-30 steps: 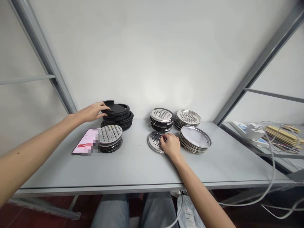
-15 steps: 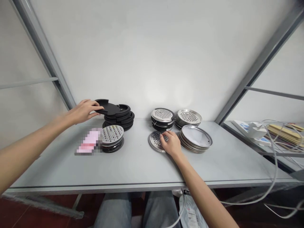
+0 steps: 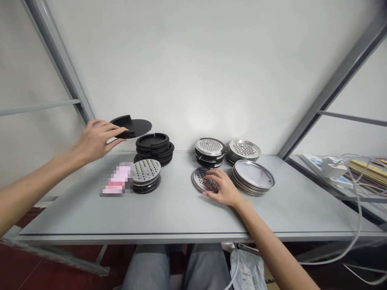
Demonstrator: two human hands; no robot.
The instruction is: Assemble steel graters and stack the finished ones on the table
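My left hand (image 3: 96, 139) grips a black round disc (image 3: 133, 126) by its left edge and holds it in the air above and to the left of the stack of black discs (image 3: 154, 147). My right hand (image 3: 223, 186) lies with fingers spread on a perforated metal disc (image 3: 202, 179) that rests flat on the grey table (image 3: 181, 209). Behind that disc stands a short stack with a perforated metal top (image 3: 209, 150).
A pile of perforated metal plates (image 3: 244, 150) and a pile of plain metal rings (image 3: 252, 176) sit to the right. A small stack with a perforated top (image 3: 146, 174) and a phone (image 3: 117, 181) lie at the left. Cables (image 3: 350, 189) hang at the right edge.
My left hand has lifted the top black disc off the black stack, up and to the left. My right hand has stayed on the perforated metal disc, its fingers now flatter.
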